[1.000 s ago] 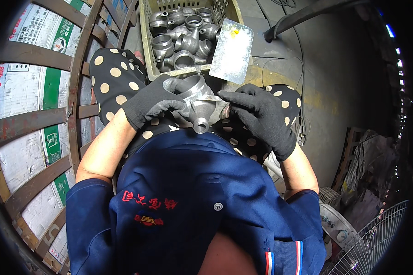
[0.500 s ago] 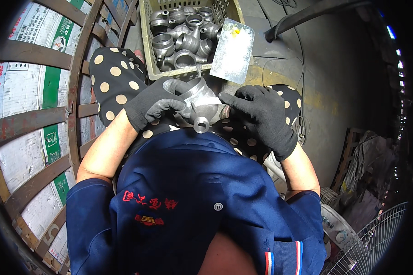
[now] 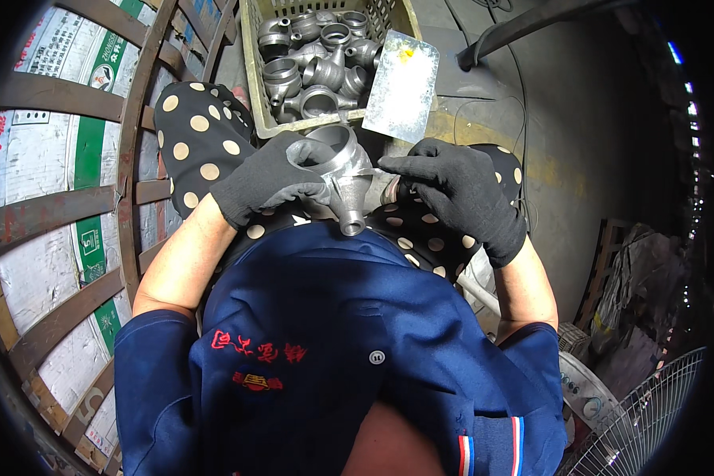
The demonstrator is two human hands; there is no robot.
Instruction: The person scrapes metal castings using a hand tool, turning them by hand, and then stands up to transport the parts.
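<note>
My left hand (image 3: 274, 178), in a dark grey glove, grips a grey cast metal pipe fitting (image 3: 349, 194) over my lap. The fitting's wide round mouth faces up and away, and its narrow spout points toward me. To its right is my gloved right hand (image 3: 456, 186), fingers closed round a thin flat metal tool (image 3: 369, 171) whose tip meets the fitting's side. Most of the tool is hidden in the glove, so its exact kind does not show.
Beyond my knees stands a yellowish plastic crate (image 3: 255, 79) with several similar fittings (image 3: 325, 73). A pale metal plate (image 3: 401, 87) leans on its right corner. Slatted rusty metal framing (image 3: 127, 103) runs along my left. A wire-guarded fan (image 3: 642, 420) stands at lower right.
The fitting has turned in my left hand, so its mouth shows more and its spout tips lower. My right hand has shifted slightly right and rolled, with the tool still at the fitting.
</note>
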